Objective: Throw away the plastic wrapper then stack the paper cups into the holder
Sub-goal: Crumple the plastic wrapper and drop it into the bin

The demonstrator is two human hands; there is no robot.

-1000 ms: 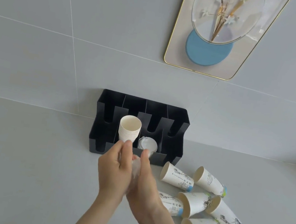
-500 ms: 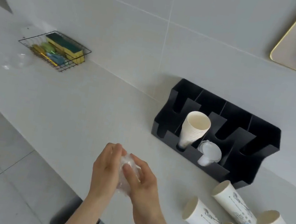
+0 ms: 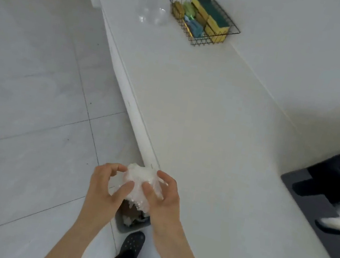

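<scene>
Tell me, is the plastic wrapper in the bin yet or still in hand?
Still in hand. The crumpled plastic wrapper is pinched between the left hand and right hand, above the grey bin on the floor.

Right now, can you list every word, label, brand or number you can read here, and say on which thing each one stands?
None can be read.
Wrapper: crumpled clear plastic, no print visible.
Sponges in the wire basket: no label visible.
Black holder: plain.
Shoe: only holes, no brand visible.
</scene>
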